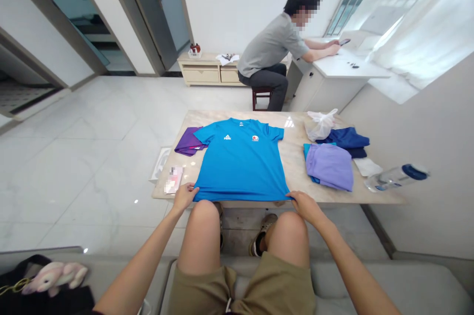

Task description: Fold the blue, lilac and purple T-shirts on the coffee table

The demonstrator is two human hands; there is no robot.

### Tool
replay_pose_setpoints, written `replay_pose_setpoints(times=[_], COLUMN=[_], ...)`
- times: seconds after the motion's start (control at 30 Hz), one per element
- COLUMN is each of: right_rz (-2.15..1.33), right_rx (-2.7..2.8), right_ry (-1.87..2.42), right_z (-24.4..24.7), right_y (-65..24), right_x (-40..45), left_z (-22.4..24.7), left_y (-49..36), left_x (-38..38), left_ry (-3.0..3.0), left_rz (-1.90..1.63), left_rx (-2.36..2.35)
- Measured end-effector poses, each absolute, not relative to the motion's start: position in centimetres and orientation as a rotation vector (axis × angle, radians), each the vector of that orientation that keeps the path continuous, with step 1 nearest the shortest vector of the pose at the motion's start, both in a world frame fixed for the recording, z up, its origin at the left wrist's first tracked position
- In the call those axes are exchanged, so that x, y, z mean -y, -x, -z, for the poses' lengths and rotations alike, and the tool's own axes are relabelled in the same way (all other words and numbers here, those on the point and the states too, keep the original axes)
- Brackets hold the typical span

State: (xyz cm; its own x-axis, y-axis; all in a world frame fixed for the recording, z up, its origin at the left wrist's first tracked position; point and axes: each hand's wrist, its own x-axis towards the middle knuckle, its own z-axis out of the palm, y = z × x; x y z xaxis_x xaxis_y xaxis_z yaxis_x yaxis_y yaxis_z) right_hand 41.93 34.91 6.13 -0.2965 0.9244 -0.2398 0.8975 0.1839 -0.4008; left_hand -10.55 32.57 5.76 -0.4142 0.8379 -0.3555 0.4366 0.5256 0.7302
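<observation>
The left grip point(185, 197) and right grip point(304, 207) are both closed on the bottom hem point(240, 200) of a blue T-shirt point(240, 162), fingers curled over its edge, though the view does not settle whether the thumbs pass beneath. The arms reach forward, well apart, one hand near each hem corner. The shirt lies flat on the tabletop point(292, 157) directly ahead of both grips. A folded lavender garment point(329, 167) sits ahead of the right grip, a purple cloth point(188, 141) ahead of the left.
</observation>
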Motion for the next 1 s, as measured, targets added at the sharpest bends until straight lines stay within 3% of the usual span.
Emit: replay_pose_setpoints(times=[0.27,0.47,0.73,1.0], right_rz=[-0.779,-0.744,-0.753,-0.498], right_rx=[2.322,2.276,2.259,2.401], right_ry=[1.832,1.856,1.805,1.883], right_z=[-8.0,-7.5,-3.4,-0.6], right_y=[-42.4,-42.9,-40.1,-41.3], right_x=[-30.6,-31.2,-35.9,-36.2], left_z=[-7.3,-6.6,-2.2,1.2], left_y=[10.3,9.2,8.2,11.1], left_x=[-28.0,-28.8,-33.1,-30.5], left_ry=[-1.253,-1.544,-1.854,-2.434], left_rz=[-0.711,-0.62,-0.434,-0.341], left_rx=[-2.062,-1.965,-1.8,-1.768])
